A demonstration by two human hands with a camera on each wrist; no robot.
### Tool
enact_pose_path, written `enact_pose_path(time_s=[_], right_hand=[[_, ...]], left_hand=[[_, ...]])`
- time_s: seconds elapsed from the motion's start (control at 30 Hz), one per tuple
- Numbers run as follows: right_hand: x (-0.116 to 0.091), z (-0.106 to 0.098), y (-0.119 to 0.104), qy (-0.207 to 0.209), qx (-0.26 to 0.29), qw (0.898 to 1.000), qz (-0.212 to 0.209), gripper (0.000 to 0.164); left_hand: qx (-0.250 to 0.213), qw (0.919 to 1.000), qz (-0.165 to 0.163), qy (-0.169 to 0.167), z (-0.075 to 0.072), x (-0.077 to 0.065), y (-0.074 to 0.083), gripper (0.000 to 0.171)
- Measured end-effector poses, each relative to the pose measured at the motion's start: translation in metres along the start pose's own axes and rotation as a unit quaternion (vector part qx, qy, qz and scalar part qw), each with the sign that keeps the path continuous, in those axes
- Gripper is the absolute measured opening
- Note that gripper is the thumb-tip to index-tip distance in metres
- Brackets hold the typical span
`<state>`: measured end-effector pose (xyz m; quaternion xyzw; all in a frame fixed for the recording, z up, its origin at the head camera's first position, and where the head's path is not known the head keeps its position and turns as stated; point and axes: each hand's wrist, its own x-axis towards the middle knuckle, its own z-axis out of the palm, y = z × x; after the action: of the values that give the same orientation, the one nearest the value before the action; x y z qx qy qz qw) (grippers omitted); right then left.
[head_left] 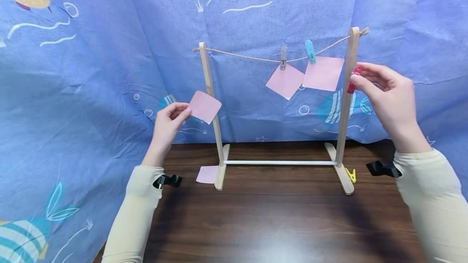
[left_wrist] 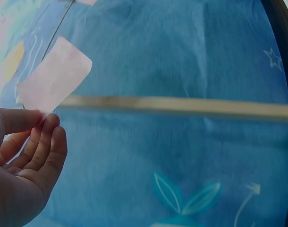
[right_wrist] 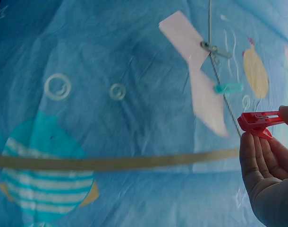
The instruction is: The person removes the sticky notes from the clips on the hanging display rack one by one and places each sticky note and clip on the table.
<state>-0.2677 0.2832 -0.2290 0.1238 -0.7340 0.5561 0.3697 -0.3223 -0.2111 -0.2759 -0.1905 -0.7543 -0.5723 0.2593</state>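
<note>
Between thumb and fingers, my left hand (head_left: pixel 169 124) pinches a pink paper square (head_left: pixel 205 107) by its corner, in front of the rack's left post (head_left: pixel 208 72). My right hand (head_left: pixel 389 96) holds a red clothespin (head_left: pixel 354 80) beside the right post (head_left: pixel 345 104); the right wrist view also shows this red clothespin (right_wrist: pixel 257 122) between thumb and fingertips. On the string (head_left: pixel 241 55) hang two pink papers. A grey clothespin (head_left: pixel 283 58) clips the tilted one (head_left: pixel 286 81), and a blue clothespin (head_left: pixel 310 52) clips the other (head_left: pixel 323 74).
The wooden rack has a white lower bar (head_left: pixel 279 162) and stands on a dark brown table (head_left: pixel 256 222). Another pink paper (head_left: pixel 207 174) lies by its left foot, and a yellow clothespin (head_left: pixel 351 175) by its right foot. A blue patterned cloth (head_left: pixel 248 104) hangs behind.
</note>
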Motion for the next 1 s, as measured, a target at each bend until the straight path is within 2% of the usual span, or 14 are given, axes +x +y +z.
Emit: enact_pose_path(time_s=[0.33, 0.5, 0.63, 0.73, 0.83, 1.0], right_hand=[[-0.020, -0.035, 0.023, 0.016, -0.018, 0.998, 0.058, 0.039], [-0.026, -0.053, 0.037, 0.053, -0.010, 0.995, 0.079, 0.038], [-0.031, -0.067, 0.048, 0.075, -0.006, 0.993, 0.091, 0.036], [-0.037, -0.074, 0.057, 0.066, -0.002, 0.992, 0.110, 0.035], [-0.042, -0.079, 0.069, 0.051, -0.021, 0.990, 0.126, 0.035], [-0.052, -0.085, 0.093, 0.023, -0.084, 0.985, 0.147, 0.040]], left_hand=[[-0.024, 0.9983, -0.037, 0.036, -0.027, -0.019, -0.019, 0.029], [-0.042, 0.9963, -0.051, 0.056, -0.036, -0.026, -0.028, 0.025], [-0.038, 0.9949, -0.067, 0.066, -0.042, -0.030, -0.034, 0.028], [-0.025, 0.9935, -0.084, 0.072, -0.046, -0.033, -0.041, 0.030], [-0.015, 0.9922, -0.099, 0.074, -0.047, -0.036, -0.051, 0.031], [-0.056, 0.9864, -0.129, 0.085, -0.049, -0.045, -0.068, 0.032]])
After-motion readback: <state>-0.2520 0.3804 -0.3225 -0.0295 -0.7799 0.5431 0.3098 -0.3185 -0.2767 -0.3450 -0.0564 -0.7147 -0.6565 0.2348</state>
